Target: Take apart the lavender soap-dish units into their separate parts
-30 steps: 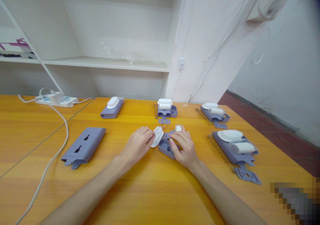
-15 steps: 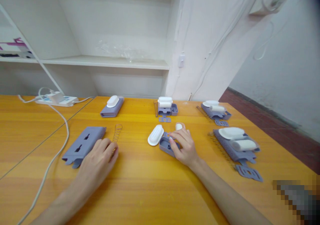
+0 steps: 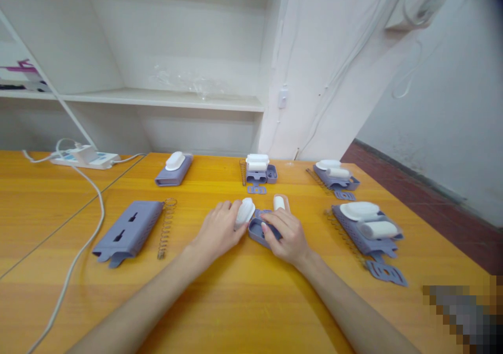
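My left hand [image 3: 220,229] is around a white oval cap-like piece [image 3: 245,212], thumb on the near side and fingers over the far side. Just right of it, my right hand [image 3: 287,236] grips a small purple-grey open tray [image 3: 257,231], its thumb at the inside and its fingers across the far rim. Behind that hand lies a white roll [image 3: 279,202] in clear wrap. A flat purple-grey cut-out piece [image 3: 264,214] shows partly behind the tray. To the left, a coiled metal spring [image 3: 165,228] lies beside a purple-grey slotted housing [image 3: 129,231].
Similar sets lie around: a housing with a white cap [image 3: 175,169] at back left, one at back centre [image 3: 257,168], one at back right [image 3: 336,175] and one at right [image 3: 367,231]. A power strip [image 3: 88,159] and its white cable [image 3: 101,207] occupy the left side.
My left hand has let go of the spring, which lies beside the slotted housing, and moved right to the white oval piece. My right hand stays at the tray.
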`<state>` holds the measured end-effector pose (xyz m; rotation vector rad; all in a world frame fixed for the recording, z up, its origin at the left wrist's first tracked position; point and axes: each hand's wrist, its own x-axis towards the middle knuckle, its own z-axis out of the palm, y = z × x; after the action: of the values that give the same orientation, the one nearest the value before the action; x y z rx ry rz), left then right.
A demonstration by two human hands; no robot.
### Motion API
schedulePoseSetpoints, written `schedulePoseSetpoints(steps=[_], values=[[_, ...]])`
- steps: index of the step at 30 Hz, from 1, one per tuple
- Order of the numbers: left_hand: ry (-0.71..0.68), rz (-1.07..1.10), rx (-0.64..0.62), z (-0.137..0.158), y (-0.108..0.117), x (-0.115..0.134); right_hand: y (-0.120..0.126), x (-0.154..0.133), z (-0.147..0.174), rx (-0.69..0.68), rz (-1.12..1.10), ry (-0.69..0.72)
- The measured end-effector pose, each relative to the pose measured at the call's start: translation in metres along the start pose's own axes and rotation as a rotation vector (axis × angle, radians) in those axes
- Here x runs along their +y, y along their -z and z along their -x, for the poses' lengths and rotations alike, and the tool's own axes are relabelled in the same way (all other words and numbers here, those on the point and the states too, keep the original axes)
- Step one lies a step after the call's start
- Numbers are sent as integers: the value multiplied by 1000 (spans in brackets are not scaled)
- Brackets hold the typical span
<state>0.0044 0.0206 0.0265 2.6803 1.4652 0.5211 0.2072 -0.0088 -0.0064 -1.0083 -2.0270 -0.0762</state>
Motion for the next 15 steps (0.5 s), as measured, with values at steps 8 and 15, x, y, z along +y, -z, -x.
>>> schedulePoseSetpoints(steps=[8, 15], values=[[34, 5, -82, -9, 13, -5, 0, 0, 1, -12, -1, -10], [88, 70, -123, 27, 59, -77, 1, -1, -1, 3, -4, -3]])
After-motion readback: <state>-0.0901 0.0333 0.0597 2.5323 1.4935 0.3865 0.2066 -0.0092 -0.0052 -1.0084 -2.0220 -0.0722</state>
